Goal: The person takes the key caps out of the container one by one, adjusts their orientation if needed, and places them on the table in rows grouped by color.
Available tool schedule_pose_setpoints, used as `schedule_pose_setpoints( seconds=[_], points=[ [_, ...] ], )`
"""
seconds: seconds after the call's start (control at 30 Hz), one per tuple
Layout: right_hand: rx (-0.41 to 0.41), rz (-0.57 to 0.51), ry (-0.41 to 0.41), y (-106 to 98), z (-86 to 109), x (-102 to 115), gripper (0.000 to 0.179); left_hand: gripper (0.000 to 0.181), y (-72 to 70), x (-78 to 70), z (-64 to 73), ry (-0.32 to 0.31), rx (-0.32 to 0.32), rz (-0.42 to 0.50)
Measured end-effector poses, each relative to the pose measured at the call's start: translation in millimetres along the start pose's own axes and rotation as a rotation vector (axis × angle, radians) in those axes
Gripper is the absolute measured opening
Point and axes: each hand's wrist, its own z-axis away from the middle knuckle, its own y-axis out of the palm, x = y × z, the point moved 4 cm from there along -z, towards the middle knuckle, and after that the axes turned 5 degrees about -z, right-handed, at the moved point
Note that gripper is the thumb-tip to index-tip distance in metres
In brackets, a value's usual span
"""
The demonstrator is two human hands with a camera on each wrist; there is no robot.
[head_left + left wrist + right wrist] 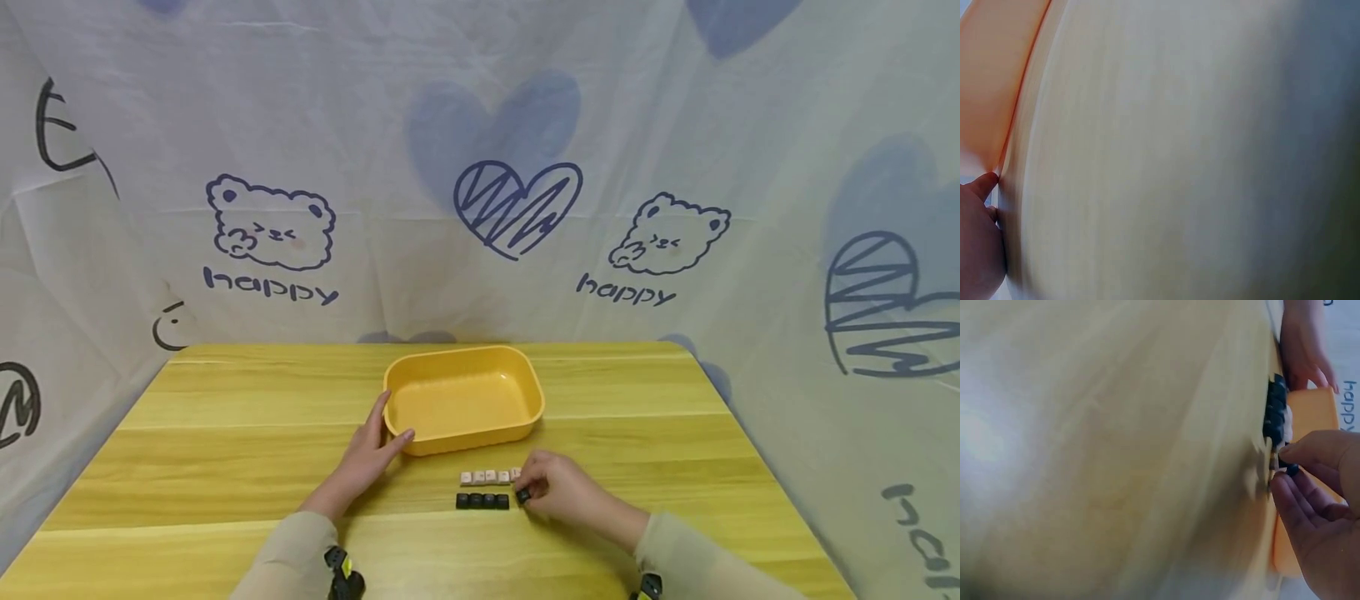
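A yellow plastic bin (464, 437) stands on the table. My left hand (367, 458) rests against its near left corner, thumb at the front rim and fingers along the left side. In the left wrist view, part of this hand (982, 237) shows at the edge, a fingertip at the bin (997, 94). My right hand (562, 492) pinches a black keycap (522, 495) between thumb and fingers, at the right end of a row of black keycaps (482, 501). Just behind lies a row of white keycaps (491, 477) with small markings, its right end partly covered by the right hand.
The wooden table (225, 467) reaches out on both sides of the bin. Behind it hangs a white cloth (390, 250) with blue hearts and bear drawings, and more cloth closes off the sides. Wrist devices (345, 575) are strapped over both sleeves.
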Motion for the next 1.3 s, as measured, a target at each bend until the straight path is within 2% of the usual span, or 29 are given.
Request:
schedule_pose_setpoints(
  seconds=[0.47,0.8,1.07,1.3],
  points=[
    [0.022,0.057,0.004,9.7,2.0,-3.8,0.021,0.085,-0.5,-1.4,-0.2,-0.004,0.0,-0.007],
    [0.003,0.109,-0.04,12.9,-0.2,-2.4,0.022,0.084,-1.1,-3.2,0.3,0.011,-0.003,-0.001],
    [0.004,0.101,-0.047,16.1,-0.8,-1.3,0.024,0.084,-1.7,-3.1,0.4,0.005,0.006,-0.007],
    [-0.019,0.105,-0.01,15.1,0.3,-2.6,0.021,0.085,-0.4,-0.8,0.1,-0.001,0.013,-0.008]
  ],
)
